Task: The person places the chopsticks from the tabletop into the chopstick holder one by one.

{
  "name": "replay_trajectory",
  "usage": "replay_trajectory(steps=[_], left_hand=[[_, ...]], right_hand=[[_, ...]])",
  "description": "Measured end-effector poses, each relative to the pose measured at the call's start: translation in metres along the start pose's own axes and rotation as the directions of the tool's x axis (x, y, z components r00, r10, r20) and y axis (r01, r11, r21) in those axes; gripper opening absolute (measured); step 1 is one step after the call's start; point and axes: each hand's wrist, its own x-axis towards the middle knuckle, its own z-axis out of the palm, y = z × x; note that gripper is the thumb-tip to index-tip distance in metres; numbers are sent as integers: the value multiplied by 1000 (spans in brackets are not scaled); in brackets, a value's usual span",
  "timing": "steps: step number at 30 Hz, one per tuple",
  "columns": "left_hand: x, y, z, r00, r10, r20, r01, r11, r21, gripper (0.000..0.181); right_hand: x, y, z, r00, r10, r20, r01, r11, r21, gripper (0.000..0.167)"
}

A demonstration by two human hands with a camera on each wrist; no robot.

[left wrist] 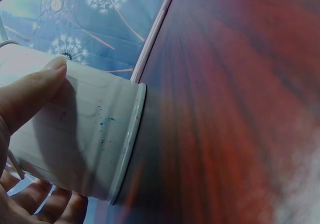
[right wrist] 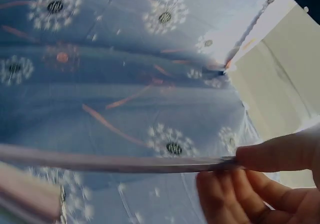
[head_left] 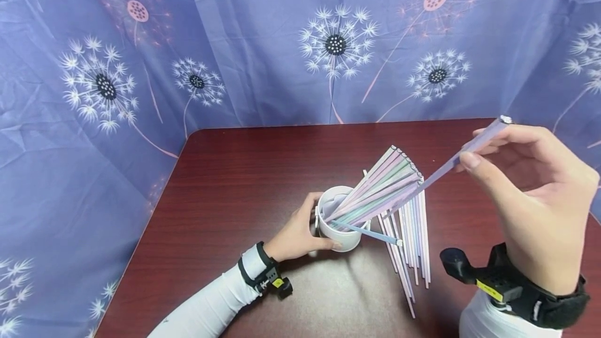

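Note:
A small white bucket (head_left: 339, 244) sits on the table, with my left hand (head_left: 300, 228) gripping its side. In the left wrist view, the thumb lies along the bucket wall (left wrist: 105, 134) and the fingers curl round the other side. Pastel sticks (head_left: 382, 186) fan out of the bucket to the right; a single blue stick (head_left: 375, 233) pokes out lower. Between thumb and fingers, my right hand (head_left: 544, 181) pinches a lavender stick (head_left: 441, 171) near its speckled whitish tip. Its lower end overlaps the bundle, so I cannot tell whether it is inside the bucket.
More thin pale sticks (head_left: 410, 239) lie on the dark red wooden table (head_left: 235, 181) right of the bucket. A blue dandelion-print cloth (head_left: 263, 56) hangs behind the table and along its left side.

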Motion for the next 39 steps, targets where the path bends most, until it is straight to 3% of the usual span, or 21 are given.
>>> replay_trajectory(steps=[4, 6, 12, 21, 27, 34, 39], left_hand=[[0, -1, 0, 1000, 8, -1, -8, 1000, 0, 94], [0, -1, 0, 1000, 11, -2, -11, 1000, -1, 94], [-1, 1, 0, 1000, 2, -2, -2, 1000, -1, 95], [2, 4, 2, 1000, 27, 8, -26, 998, -62, 95], [2, 4, 1, 1000, 25, 18, -24, 998, -65, 93], [-3, 39, -8, 999, 45, 23, -42, 994, -101, 89], [-4, 38, -7, 999, 31, 22, -29, 995, -95, 88]], right_hand=[[-1, 4, 5, 999, -15, -47, 22, 988, 152, 38], [-1, 6, 10, 999, -23, -48, 31, 985, 167, 37], [-4, 12, 30, 1000, -1, 16, 1, 1000, -1, 32], [-4, 26, 45, 984, 97, 148, -70, 981, -179, 34], [-3, 30, 39, 986, 96, 137, -68, 978, -198, 36], [1, 24, 38, 989, 89, 120, -61, 973, -224, 31], [5, 26, 29, 994, 78, 76, -59, 972, -226, 28]])
